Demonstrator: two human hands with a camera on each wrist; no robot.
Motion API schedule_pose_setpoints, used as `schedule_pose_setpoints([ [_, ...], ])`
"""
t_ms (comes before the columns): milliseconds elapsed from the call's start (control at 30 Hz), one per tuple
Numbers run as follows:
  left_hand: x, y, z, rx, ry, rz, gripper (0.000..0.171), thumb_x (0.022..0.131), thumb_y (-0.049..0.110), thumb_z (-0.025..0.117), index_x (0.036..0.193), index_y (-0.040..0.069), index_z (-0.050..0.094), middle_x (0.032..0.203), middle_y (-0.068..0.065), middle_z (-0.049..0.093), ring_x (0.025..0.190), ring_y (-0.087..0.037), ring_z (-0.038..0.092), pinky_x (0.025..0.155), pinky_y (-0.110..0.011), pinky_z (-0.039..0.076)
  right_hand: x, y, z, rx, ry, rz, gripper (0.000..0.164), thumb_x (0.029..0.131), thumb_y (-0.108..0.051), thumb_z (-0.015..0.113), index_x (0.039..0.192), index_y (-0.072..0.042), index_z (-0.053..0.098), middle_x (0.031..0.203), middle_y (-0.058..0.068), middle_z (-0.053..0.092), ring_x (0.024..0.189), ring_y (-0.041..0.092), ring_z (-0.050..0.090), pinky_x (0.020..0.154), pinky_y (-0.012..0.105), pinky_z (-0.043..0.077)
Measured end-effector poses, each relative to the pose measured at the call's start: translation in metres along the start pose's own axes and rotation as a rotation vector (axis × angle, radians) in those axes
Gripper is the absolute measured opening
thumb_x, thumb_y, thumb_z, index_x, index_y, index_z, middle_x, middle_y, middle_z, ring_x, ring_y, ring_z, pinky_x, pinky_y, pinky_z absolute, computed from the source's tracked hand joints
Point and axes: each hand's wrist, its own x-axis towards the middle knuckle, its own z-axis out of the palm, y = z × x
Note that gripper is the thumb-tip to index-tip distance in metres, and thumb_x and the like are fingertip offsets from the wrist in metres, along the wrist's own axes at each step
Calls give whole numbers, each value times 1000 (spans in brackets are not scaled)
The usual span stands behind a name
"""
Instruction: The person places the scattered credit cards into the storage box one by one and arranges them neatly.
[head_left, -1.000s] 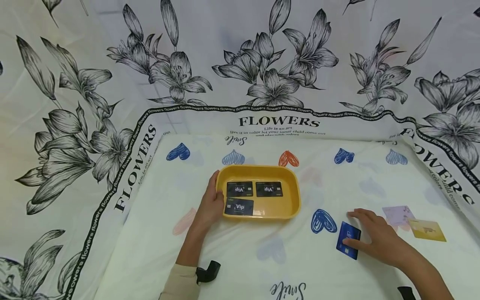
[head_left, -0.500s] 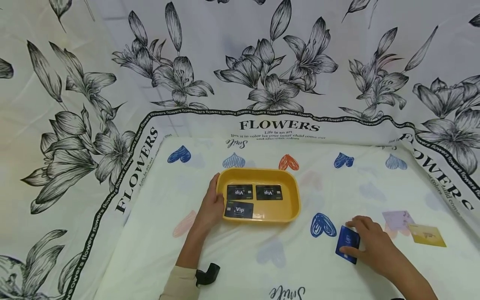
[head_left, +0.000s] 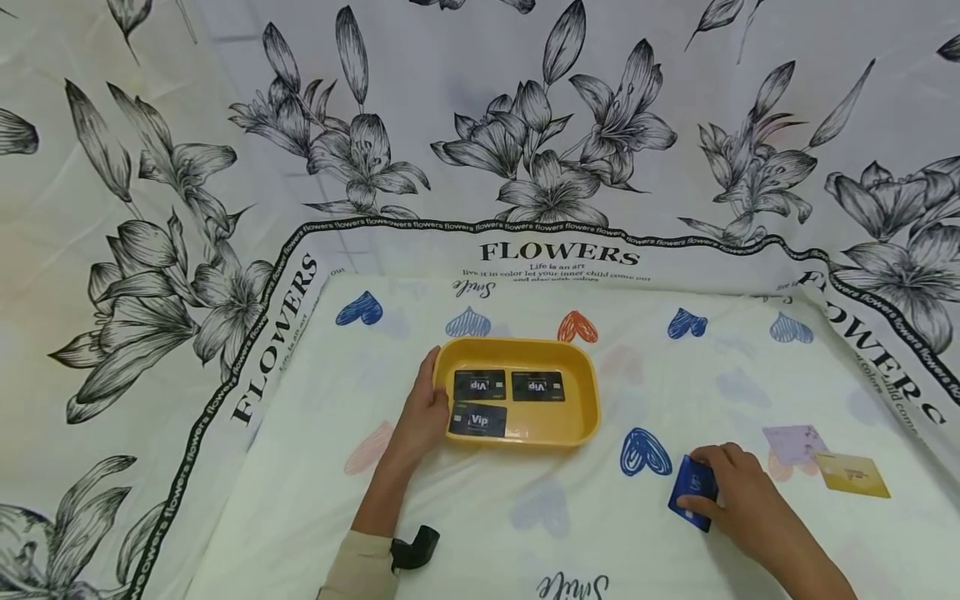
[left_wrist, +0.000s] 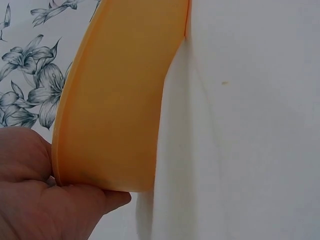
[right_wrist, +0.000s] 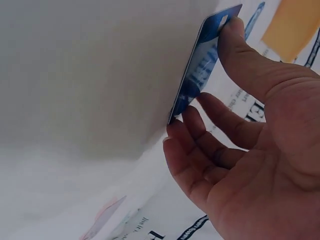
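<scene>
My left hand (head_left: 422, 421) grips the left end of a yellow plastic tray (head_left: 547, 425), seen from the side in the left wrist view. Three black "Vip" cards (head_left: 480, 419) lie flat in it, two along the far side and one at the near left. To the right of the tray, my right hand (head_left: 750, 505) pinches a blue bank card (head_left: 694, 482) by its ends between thumb and fingertips. In the right wrist view the blue card (right_wrist: 202, 65) is tilted on edge, the thumb at its chip end and several fingertips at the other.
Right of the right hand lie a lilac card (head_left: 793, 443) and a gold card (head_left: 853, 475), their corners meeting. A white cloth (head_left: 600, 517) printed with hearts covers the table, and a flower-printed sheet (head_left: 420, 108) hangs behind it.
The right hand's fingers have closed in on the blue card, which has shifted slightly toward the near side. The left hand stays on the tray; the head view has tilted slightly.
</scene>
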Motion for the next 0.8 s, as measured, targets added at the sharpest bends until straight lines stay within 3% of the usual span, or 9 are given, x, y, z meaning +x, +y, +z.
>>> schedule_pose_setpoints([
  [233, 1, 1, 0, -10, -14, -9, 70, 107, 6, 36, 171, 20, 12, 176, -5, 20, 163, -29, 16, 131, -52, 14, 3, -1, -5, 21, -55, 88, 84, 80, -53, 88, 134, 5, 58, 122, 26, 57, 111, 42, 55, 94, 68, 53],
  [367, 2, 3, 0, -13, -10, 1, 70, 107, 6, 36, 171, 20, 12, 176, -4, 20, 163, -29, 16, 131, -53, 14, 2, -4, -8, 29, -22, 105, 84, 79, -55, 88, 132, 5, 60, 123, 25, 57, 110, 40, 55, 95, 67, 53],
  [467, 2, 4, -1, -17, -9, 1, 70, 107, 6, 36, 171, 20, 12, 176, -3, 20, 163, -28, 16, 131, -52, 14, 3, -6, -12, 53, -12, 123, 72, 84, -47, 87, 129, 3, 62, 120, 22, 60, 104, 35, 58, 92, 62, 56],
  [633, 1, 4, -2, -24, -14, -1, 70, 107, 6, 37, 171, 18, 13, 176, -5, 21, 163, -28, 17, 131, -52, 14, 4, -9, -22, 97, -17, 161, 31, 96, -22, 79, 118, -3, 70, 102, 7, 69, 84, 21, 59, 71, 38, 57],
  [800, 1, 1, -2, -17, -11, -11, 70, 106, 6, 37, 171, 19, 13, 176, -4, 20, 163, -28, 16, 131, -52, 15, 2, -11, -29, 93, -20, 150, 21, 97, -21, 77, 113, -7, 72, 93, 0, 67, 79, 17, 57, 62, 27, 49],
])
